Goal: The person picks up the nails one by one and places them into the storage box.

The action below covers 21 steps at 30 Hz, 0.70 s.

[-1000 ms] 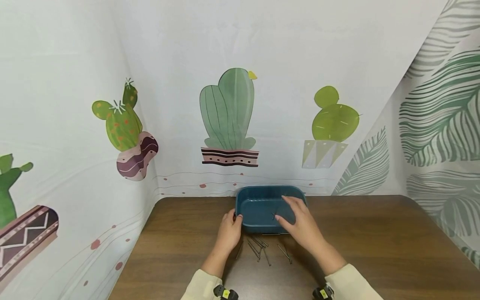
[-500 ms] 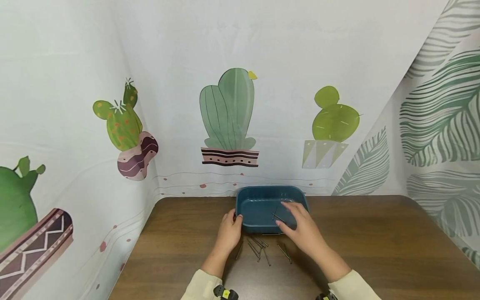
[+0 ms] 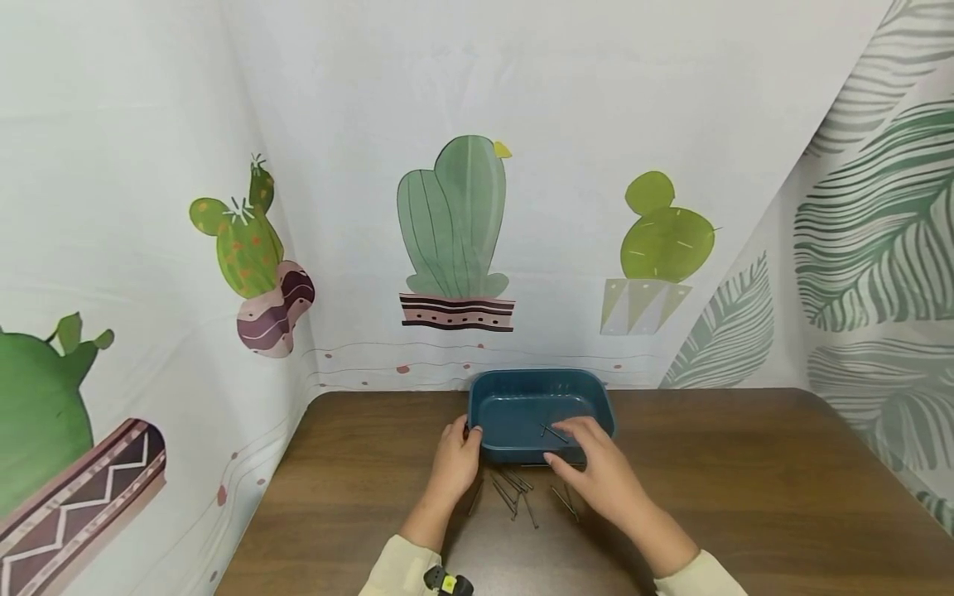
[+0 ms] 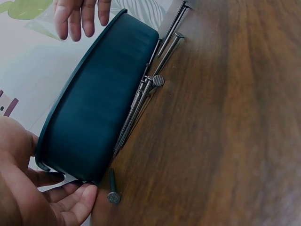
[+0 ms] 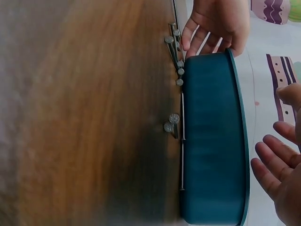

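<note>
A dark teal plastic box (image 3: pixel 514 414) stands at the back of the table. My left hand (image 3: pixel 456 459) grips its left end, thumb at the rim and fingers against the outside wall. Over the near right rim hovers my right hand (image 3: pixel 607 476), fingers spread and nothing between them; the right wrist view shows its empty palm. A couple of crossed nails (image 3: pixel 555 434) lie inside on the floor of the box. In front of it several loose steel nails (image 3: pixel 505 494) are scattered. One nail (image 4: pixel 113 186) points head outward beside my left fingertips.
Two nails (image 3: pixel 566 502) lie together below my right hand, and thin nails (image 5: pixel 183 162) run along the foot of the box's near wall. The brown wooden table (image 3: pixel 745 480) ends at a cactus-print cloth (image 3: pixel 566 248) behind the box.
My right hand has drawn back toward me and lower, away from the box's middle. The nails inside now show more fully, lying apart from its fingers. My left hand has stayed put.
</note>
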Tool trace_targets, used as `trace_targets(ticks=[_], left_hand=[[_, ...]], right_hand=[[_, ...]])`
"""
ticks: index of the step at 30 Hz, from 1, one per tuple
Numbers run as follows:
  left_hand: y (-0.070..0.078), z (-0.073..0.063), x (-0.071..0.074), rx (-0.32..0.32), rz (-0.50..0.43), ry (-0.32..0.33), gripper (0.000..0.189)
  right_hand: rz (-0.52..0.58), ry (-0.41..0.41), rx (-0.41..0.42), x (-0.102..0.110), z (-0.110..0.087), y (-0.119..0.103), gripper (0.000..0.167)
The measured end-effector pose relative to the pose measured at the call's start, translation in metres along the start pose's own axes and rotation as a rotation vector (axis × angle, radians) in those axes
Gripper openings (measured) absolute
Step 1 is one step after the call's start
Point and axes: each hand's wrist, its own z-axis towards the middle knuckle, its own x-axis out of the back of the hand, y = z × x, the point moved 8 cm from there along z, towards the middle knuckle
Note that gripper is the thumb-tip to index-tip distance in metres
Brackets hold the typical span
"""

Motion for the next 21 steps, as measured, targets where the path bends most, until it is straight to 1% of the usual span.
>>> trace_targets(ticks=[6,12,21], left_hand=[[0.0,0.001,-0.001,0.009,-0.005,-0.009,0.046],[0.0,0.0,0.0,0.014,-0.003,-0.008,0.046],[0.0,0.001,0.0,0.004,0.008,-0.002,0.044]], right_hand=[[-0.006,-0.025,-0.01,-0.003,-0.006,-0.004,0.04],[-0.005,-0.08,-0.017,-0.008,-0.012,-0.009,0.033],[-0.071,-0.127,0.002,-0.011,-0.017,-0.01,0.028]])
